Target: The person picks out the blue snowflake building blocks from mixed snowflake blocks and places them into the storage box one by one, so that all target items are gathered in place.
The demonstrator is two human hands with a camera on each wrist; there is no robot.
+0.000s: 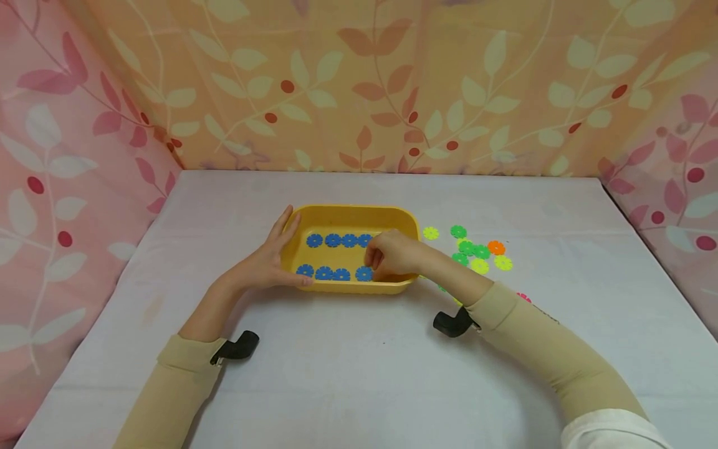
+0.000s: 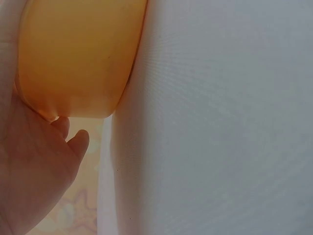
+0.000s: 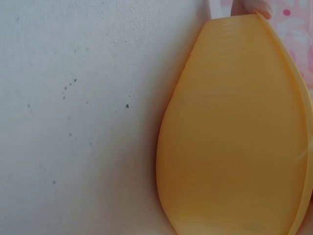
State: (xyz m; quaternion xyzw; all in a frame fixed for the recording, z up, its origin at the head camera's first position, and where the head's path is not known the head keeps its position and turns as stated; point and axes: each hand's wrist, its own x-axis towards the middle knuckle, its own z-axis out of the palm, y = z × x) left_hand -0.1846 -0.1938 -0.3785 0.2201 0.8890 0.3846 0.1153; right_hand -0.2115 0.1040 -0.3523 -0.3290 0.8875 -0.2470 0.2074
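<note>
A yellow plastic tub [image 1: 348, 287] stands on the white-covered table. My left hand [image 1: 263, 262] grips its left end, thumb along the front rim and fingers spread at the back corner. In the left wrist view, fingertips [image 2: 79, 145] show past the tub's wall. Inside, blue flower-shaped discs [image 1: 333, 241] lie in a back row and a front row. My right hand [image 1: 395, 252] reaches into the tub's right side, fingers curled downward beside the rightmost front disc [image 1: 364, 274]. I cannot tell whether a disc is between those fingers.
Right of the tub lie loose flower discs: green [image 1: 481, 252], yellow [image 1: 503, 263] and orange [image 1: 496, 247]. A pink disc [image 1: 523, 297] is partly hidden by the right sleeve [image 1: 538, 337]. Patterned curtains [image 1: 348, 93] border the table's back and sides.
</note>
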